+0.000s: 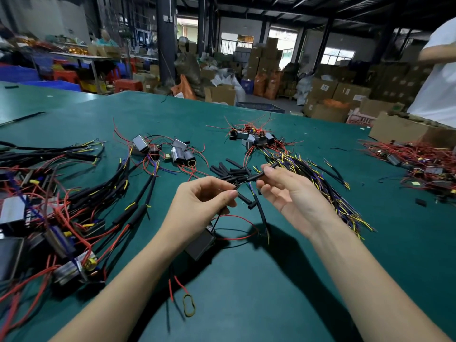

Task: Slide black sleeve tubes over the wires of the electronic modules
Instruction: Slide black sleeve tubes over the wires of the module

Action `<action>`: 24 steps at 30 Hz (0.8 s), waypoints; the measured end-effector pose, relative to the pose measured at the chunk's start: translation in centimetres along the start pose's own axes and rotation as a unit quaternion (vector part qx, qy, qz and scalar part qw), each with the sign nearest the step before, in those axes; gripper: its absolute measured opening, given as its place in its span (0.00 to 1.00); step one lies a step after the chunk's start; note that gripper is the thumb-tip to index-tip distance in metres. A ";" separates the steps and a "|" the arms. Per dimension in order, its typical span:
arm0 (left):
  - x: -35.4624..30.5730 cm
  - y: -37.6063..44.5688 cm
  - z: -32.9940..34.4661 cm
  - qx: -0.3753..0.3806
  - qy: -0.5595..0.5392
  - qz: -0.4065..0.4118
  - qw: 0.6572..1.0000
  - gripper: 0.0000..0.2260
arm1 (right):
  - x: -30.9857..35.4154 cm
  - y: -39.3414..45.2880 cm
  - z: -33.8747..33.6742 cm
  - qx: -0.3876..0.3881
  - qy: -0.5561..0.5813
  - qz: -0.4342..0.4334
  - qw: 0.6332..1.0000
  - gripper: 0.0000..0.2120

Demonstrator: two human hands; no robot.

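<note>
My left hand [197, 206] pinches thin wires between thumb and forefinger. The wires run down to a dark module [201, 244] that hangs under my left wrist, with a red wire [237, 238] looping from it. My right hand [288, 191] holds a black sleeve tube [256, 176] between thumb and fingers, right by the wire ends. A thicker black cable [260, 211] hangs down between both hands. Loose black sleeve tubes [229, 170] lie on the green table [271, 280] just beyond my hands.
Sleeved modules with wires [61, 218] lie piled at the left. Several bare modules [177, 150] and another cluster [254, 138] sit farther back. A bundle of yellow and purple wires [328, 183] spreads at the right. A cardboard box [404, 130] and a person in white [436, 77] stand at far right.
</note>
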State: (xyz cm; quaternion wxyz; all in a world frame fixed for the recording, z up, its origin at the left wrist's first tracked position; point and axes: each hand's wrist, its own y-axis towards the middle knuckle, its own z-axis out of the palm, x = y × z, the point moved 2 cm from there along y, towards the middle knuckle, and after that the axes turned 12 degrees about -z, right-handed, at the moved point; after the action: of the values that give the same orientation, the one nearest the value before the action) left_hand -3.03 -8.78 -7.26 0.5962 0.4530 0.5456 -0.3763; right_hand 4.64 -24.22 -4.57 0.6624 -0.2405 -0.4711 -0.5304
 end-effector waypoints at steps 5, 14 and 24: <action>0.0 0.0 0.1 -0.001 0.000 0.002 1.000 0.03 | -0.3 -0.2 0.5 0.022 -0.014 0.015 1.000 0.02; 0.2 -0.1 0.3 -0.016 0.020 -0.023 0.999 0.12 | -0.7 -0.5 0.7 0.085 -0.112 -0.014 0.990 0.03; -0.1 0.2 -1.9 0.051 0.278 0.015 0.959 0.07 | -1.5 -0.7 0.7 0.059 -0.169 -0.089 0.980 0.05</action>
State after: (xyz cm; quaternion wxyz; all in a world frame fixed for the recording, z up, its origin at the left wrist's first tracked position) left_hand -3.45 -6.94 -7.08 0.4031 0.5777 0.6629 -0.2537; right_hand 3.79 -23.17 -5.68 0.5362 -0.2441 -0.6268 -0.5099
